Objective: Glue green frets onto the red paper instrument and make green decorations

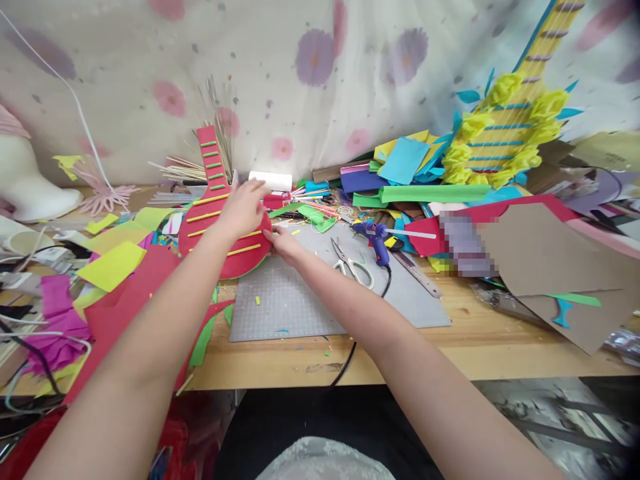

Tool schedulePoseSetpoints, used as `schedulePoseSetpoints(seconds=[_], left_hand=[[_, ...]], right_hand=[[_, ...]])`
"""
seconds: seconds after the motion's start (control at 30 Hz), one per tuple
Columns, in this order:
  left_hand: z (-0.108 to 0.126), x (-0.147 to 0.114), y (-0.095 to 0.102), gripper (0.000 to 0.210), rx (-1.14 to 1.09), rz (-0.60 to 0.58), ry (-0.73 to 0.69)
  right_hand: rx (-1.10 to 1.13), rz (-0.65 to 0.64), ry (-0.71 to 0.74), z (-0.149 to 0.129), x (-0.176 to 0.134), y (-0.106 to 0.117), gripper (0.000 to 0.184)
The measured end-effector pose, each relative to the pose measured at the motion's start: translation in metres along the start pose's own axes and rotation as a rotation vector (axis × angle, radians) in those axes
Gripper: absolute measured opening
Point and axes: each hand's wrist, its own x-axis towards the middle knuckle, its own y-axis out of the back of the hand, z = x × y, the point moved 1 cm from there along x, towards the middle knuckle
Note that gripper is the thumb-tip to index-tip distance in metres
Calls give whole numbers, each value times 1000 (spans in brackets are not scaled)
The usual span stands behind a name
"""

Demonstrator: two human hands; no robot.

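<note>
A red cardboard guitar [195, 247] with yellow strips across its body and green strips on its neck leans upright at the back left of the table. My left hand [243, 210] is in front of its upper right side, fingers stretched out and partly apart, with nothing visible in them. At the guitar's right edge, my right hand [283, 245] pinches the rim; its fingertips are partly hidden. Under and right of the guitar lies a grey cutting mat [300, 300]. On it are scissors [353, 263] and a blue glue gun [375, 240] with a glue stick in it.
A yellow guitar [505, 133] with paper flowers stands at the back right. Coloured sheets and brown cardboard [550, 247] crowd the right side. A metal ruler [417, 273] lies by the mat's edge. Red paper [130, 300], yellow scraps and cables cover the left.
</note>
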Motion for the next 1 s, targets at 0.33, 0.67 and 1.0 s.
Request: schedulePoseSetpoints(seconds=[0.33, 0.67, 1.0], left_hand=[[-3, -30, -49, 41, -34, -153, 111], [28, -22, -66, 44, -30, -100, 208], [35, 41, -104, 29, -153, -245, 383]], right_hand=[[-524, 55, 163, 4, -7, 46, 14], [-1090, 358, 292, -5, -4, 120, 22], [-1542, 217, 478, -27, 42, 102, 30]])
